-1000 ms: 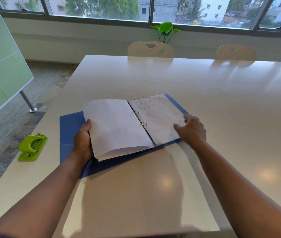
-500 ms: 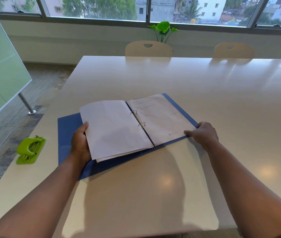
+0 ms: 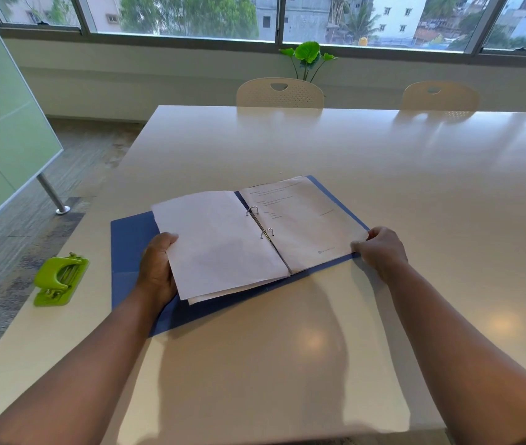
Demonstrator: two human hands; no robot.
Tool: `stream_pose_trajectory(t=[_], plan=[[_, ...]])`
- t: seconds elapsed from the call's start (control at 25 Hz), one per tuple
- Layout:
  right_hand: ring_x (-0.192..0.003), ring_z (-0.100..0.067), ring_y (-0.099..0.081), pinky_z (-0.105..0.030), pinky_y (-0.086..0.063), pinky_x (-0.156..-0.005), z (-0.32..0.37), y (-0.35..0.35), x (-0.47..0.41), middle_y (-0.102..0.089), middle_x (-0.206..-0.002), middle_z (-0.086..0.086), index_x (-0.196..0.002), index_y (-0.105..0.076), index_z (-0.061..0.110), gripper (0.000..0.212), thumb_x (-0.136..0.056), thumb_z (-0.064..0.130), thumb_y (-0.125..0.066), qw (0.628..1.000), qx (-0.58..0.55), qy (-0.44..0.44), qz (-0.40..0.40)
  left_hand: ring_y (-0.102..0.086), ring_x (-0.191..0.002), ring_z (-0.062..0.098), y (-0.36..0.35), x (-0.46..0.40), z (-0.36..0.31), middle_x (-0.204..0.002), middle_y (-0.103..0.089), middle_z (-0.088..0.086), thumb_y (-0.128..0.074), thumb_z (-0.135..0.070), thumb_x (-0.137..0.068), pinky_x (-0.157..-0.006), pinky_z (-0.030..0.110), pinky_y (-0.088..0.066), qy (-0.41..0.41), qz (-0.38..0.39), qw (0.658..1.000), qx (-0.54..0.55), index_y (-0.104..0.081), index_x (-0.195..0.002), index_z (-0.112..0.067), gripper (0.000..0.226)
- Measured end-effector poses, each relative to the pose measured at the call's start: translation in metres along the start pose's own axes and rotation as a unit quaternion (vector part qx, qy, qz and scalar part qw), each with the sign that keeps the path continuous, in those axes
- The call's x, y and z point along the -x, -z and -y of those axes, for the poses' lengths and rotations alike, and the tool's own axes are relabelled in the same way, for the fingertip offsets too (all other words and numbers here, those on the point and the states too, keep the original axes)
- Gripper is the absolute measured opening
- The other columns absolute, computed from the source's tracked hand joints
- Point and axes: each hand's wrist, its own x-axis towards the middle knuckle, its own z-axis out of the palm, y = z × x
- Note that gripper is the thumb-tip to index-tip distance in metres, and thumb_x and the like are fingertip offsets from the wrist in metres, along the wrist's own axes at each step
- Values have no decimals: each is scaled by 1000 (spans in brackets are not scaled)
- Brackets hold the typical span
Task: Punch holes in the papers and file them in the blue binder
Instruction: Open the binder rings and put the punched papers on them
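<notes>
The blue binder [image 3: 129, 239] lies open on the white table [image 3: 415, 187], with white papers [image 3: 219, 245] threaded on its two metal rings [image 3: 260, 223]. One stack is turned to the left and a printed page [image 3: 303, 220] lies on the right. My left hand [image 3: 157, 268] holds the left edge of the left stack, thumb on top. My right hand [image 3: 382, 250] grips the binder's right cover edge at the near corner, fingers curled. The green hole punch [image 3: 59, 279] sits at the table's left edge, apart from both hands.
Two cream chairs [image 3: 279, 91] stand at the table's far side, with a green plant [image 3: 308, 57] on the sill behind. A green glass board on a metal leg [image 3: 51, 194] stands on the floor to the left. The table's near edge is close to me.
My right hand slid off the right page to the binder's right edge and now grips the cover corner. My left hand has stayed on the left stack.
</notes>
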Motion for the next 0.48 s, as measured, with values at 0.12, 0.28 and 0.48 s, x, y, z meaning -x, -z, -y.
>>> stream_pose_trajectory(t=[0.12,0.28,0.48], plan=[[-83,-27,-63,-33,-45,-66,8,-1,11,-64,-79,0,-85,-63,16,8,-89,22,-63,987,-142,42,-58,-67,-94,33,-4,2,0,-106,-71,15,-53,-5,-90,-80,47,-60,-34,-7,999,-34,-64,-109,-8,22],[-69,-14,-54,-33,-44,-68,48,1,37,-63,-76,1,-83,-63,16,12,-91,23,-66,943,-288,156,-61,-65,-82,27,-9,6,-1,-95,-67,10,-49,3,-89,-69,38,-57,-56,-9,997,-57,-60,-95,-12,19],[-68,-13,-50,-35,-43,-66,106,-3,93,-59,-72,2,-76,-62,23,21,-94,13,-64,890,-354,273,84,-60,-91,32,-6,2,1,-100,-63,12,-50,4,-89,-74,41,-52,-63,-20,997,-44,-54,-95,-15,20]])
